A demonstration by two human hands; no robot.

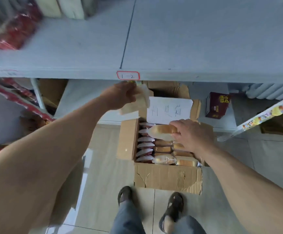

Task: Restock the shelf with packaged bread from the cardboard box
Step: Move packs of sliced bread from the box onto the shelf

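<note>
left hand [120, 96] grips a blurred bread pack [137, 102]; right hand [190, 134] pinches a loaf [162, 131] over the box [167, 176].

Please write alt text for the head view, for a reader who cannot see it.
A person's left hand lifts a pale bread pack toward the grey shelf, while the right hand takes a loaf from the open box on the floor.

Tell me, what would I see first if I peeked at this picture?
Two bare arms reach down over an open cardboard box on the floor, packed with rows of wrapped bread. The right hand grips a golden packaged loaf just above the box, while the left hand lifts a paler bread packet toward the grey shelf marked with a red-bordered label. Blurry red packages sit on the shelf's far left.
</note>
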